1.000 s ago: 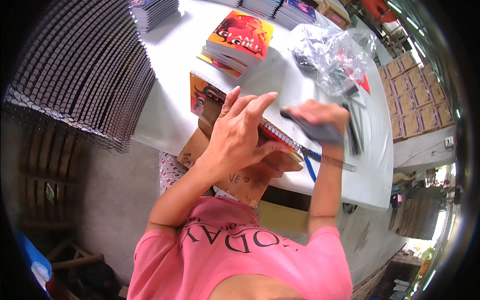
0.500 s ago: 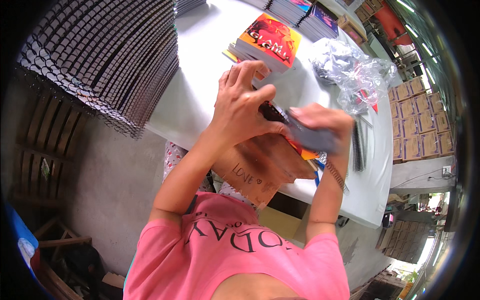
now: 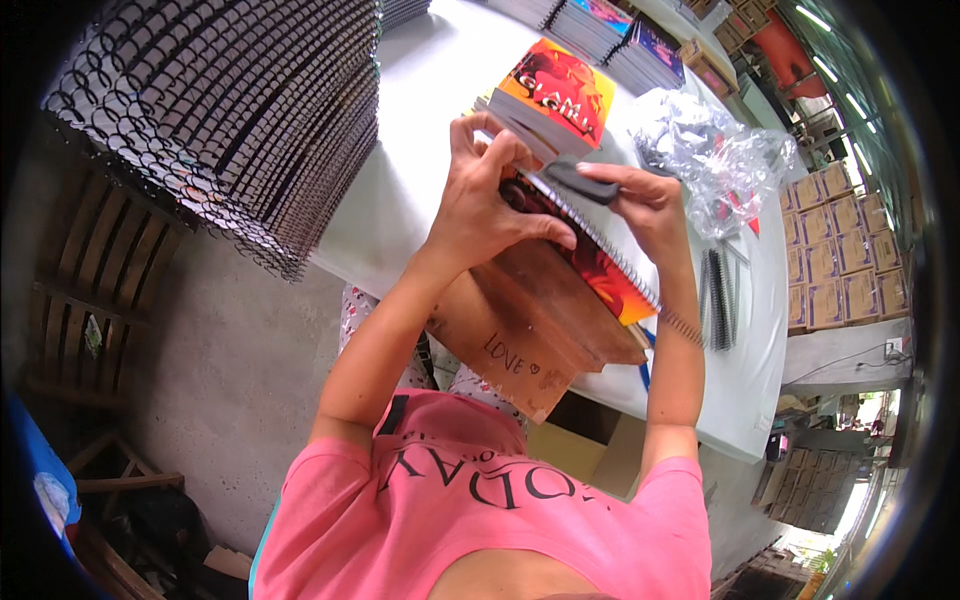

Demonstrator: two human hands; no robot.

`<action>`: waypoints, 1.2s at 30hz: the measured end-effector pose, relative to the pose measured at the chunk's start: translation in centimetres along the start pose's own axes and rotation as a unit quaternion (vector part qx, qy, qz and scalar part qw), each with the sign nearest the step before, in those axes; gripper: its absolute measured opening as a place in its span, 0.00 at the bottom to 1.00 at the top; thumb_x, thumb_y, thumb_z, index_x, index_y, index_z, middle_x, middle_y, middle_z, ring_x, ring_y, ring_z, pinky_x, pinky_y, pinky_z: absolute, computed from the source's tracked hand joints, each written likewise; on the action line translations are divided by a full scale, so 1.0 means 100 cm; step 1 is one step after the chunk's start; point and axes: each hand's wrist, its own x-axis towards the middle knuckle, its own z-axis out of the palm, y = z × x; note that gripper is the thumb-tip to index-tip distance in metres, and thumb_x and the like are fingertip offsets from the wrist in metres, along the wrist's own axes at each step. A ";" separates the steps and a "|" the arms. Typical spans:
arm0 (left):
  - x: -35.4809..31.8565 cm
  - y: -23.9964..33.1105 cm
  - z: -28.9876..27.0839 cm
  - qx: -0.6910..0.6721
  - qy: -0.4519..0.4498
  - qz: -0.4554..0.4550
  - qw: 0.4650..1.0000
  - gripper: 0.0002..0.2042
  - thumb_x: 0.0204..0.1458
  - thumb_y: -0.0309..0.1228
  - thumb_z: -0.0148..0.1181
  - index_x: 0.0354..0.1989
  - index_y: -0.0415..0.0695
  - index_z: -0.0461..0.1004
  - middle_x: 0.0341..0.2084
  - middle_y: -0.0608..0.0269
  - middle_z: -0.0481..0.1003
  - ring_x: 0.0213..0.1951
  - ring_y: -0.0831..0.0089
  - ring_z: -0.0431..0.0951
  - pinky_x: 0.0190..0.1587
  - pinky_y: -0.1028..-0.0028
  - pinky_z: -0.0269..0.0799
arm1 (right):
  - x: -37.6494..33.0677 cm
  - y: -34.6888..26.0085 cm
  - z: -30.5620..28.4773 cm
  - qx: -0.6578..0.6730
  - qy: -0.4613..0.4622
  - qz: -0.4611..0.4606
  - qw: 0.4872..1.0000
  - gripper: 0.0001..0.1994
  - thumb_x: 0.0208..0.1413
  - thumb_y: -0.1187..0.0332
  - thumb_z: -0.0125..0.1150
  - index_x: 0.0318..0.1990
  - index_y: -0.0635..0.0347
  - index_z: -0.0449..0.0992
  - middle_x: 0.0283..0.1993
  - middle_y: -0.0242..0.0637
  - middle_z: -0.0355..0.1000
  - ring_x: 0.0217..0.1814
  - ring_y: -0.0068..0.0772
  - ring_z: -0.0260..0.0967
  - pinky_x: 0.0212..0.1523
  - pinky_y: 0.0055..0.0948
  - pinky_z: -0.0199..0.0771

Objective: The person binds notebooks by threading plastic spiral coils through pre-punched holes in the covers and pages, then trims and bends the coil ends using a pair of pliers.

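Note:
My left hand point(image 3: 478, 200) grips a notebook point(image 3: 612, 285) with a red and orange cover, its fingers over the far edge and its thumb across the cover. The notebook leans on a brown wooden stand point(image 3: 535, 290). A dark wire coil point(image 3: 598, 232) runs along its bound edge, and a loose coil tail point(image 3: 684, 328) sticks out past the near right corner. My right hand point(image 3: 648, 205) pinches a dark grey, flat, rounded block point(image 3: 582, 183) between thumb and fingers. That block is at the far end of the coil, close to my left fingertips; whether it touches the coil I cannot tell.
Beyond my hands, a stack of similar books point(image 3: 560, 92) stands on the white table point(image 3: 405, 120). Crumpled clear plastic point(image 3: 700, 150) and loose black coils point(image 3: 716, 300) lie to the right. Tall piles of coil-bound books point(image 3: 220, 130) rise at left; more notebooks point(image 3: 640, 55) stand at the back.
My right hand has moved the grey block up and left along the bound edge, from its middle to the far end, uncovering the coil. My left hand keeps its grip.

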 end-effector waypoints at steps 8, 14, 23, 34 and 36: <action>-0.008 -0.007 0.004 -0.049 -0.006 -0.009 0.999 0.35 0.15 0.38 0.82 0.34 0.42 0.67 0.38 0.59 0.60 0.34 0.72 0.68 0.35 0.73 0.73 | -0.004 -0.002 0.003 0.112 0.047 -0.005 0.993 0.17 0.40 0.87 0.54 0.39 0.66 0.79 0.41 0.39 0.77 0.44 0.29 0.75 0.48 0.24 0.72; -0.003 -0.013 0.013 -0.293 0.012 -0.129 0.947 0.45 0.15 0.36 0.83 0.40 0.42 0.52 0.36 0.56 0.64 0.35 0.75 0.71 0.35 0.75 0.73 | 0.014 0.002 0.002 0.053 -0.024 -0.060 0.996 0.18 0.39 0.85 0.58 0.41 0.63 0.79 0.40 0.40 0.78 0.43 0.29 0.75 0.48 0.25 0.71; 0.000 -0.007 0.002 -0.629 0.064 -0.313 0.709 0.39 0.26 0.37 0.80 0.39 0.41 0.51 0.34 0.59 0.63 0.35 0.78 0.69 0.33 0.77 0.70 | 0.027 -0.029 0.031 -0.077 -0.068 -0.216 0.971 0.20 0.40 0.87 0.55 0.41 0.58 0.81 0.38 0.38 0.78 0.37 0.19 0.74 0.42 0.21 0.73; 0.017 0.006 -0.010 -0.325 0.035 -0.212 0.921 0.08 0.50 0.29 0.63 0.23 0.40 0.74 0.20 0.69 0.73 0.21 0.84 0.70 0.24 0.82 0.66 | -0.105 0.083 -0.062 -0.476 0.147 0.195 0.845 0.27 0.48 0.68 0.59 0.60 0.50 0.65 0.61 0.46 0.61 0.61 0.48 0.60 0.61 0.41 0.57; 0.042 0.023 -0.029 -0.200 0.143 -0.167 0.955 0.05 0.49 0.27 0.63 0.26 0.40 0.76 0.21 0.66 0.75 0.21 0.82 0.73 0.24 0.80 0.69 | -0.154 0.071 -0.058 -0.431 0.160 0.245 0.853 0.31 0.50 0.60 0.61 0.63 0.50 0.60 0.64 0.47 0.57 0.65 0.48 0.55 0.63 0.44 0.54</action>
